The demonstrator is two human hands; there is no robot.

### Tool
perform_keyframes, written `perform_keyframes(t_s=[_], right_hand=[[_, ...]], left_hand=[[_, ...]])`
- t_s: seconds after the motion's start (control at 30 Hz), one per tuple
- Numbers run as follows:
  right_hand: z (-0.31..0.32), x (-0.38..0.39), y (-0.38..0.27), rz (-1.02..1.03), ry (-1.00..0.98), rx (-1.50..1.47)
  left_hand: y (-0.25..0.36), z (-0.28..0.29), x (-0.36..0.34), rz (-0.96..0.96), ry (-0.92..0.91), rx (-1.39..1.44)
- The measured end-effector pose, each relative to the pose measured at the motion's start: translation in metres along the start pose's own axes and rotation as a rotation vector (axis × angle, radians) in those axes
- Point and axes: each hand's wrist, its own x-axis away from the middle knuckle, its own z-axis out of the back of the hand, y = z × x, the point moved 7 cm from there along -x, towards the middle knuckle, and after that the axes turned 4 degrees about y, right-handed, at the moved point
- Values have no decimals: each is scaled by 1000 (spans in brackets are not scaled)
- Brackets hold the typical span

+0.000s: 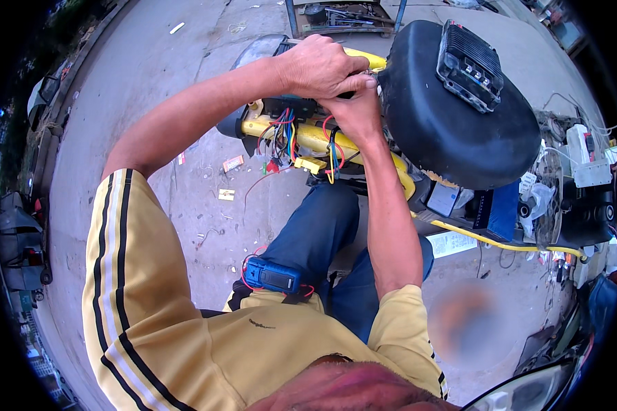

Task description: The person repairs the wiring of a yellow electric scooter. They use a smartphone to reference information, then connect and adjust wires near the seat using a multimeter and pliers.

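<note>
Closest in, a blue handheld device (273, 276) perches on the lap, above the blue jeans (317, 222); one shift of the thigh could tip it onto the pavement (206, 185).

Further out, just beyond the knees, here's the yellow frame (320, 139), with coloured wires (282, 133) spilling over its near side and a yellow connector (310, 164) dangling below. Loose ends crowd together here: let bare ones touch, if any carry current, and there could be a short. A snagging forearm might tug a lead free, too.

And up at the frame's far side, both hands meet! The left hand (320, 67) arches over, the right hand (355, 111) reaches up from below, fingers drawn in close; whatever's between them is hidden, so I can't tell what they hold. Crowded fingertips could fumble something small.

Off to the right, a finned black box (469, 65) sits on the rounded black seat (452, 127); a jolt could slide it off.

Farthest away, a tray of tools (343, 15), well apart from the hands.
</note>
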Motion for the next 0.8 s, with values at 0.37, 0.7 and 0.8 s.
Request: perform_keyframes(t_s=[0.37, 0.7, 0.8], right_hand=[[3, 6, 9, -90, -55, -27], [2, 7, 3, -126, -95, -40], [0, 8, 0, -89, -55, -4]], left_hand=[[-6, 1, -2, -104, -5, 351], [-10, 2, -3, -119, -39, 447], [-11, 3, 0, -117, -42, 417]])
